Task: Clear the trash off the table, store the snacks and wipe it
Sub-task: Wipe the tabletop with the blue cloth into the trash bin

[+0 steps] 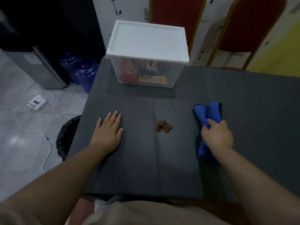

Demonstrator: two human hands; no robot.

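Observation:
A dark grey table [162, 159] fills the middle of the view. On it lies a small pile of brown crumbs [164, 126], between my two hands. My left hand [108, 132] rests flat on the table, palm down, fingers together, holding nothing. My right hand [216, 135] grips a bunched blue cloth [207, 113] that lies on the table to the right of the crumbs. At the table's far side stands a translucent storage box [146, 75] with its white lid [147, 41] on; snack packets show through its wall.
A black-lined trash bin [66, 137] stands on the floor at the table's left edge. Further left lie a white power strip [37, 102] with cables, blue water bottles [81, 70] and a grey appliance. Red chairs [177, 18] stand behind the table.

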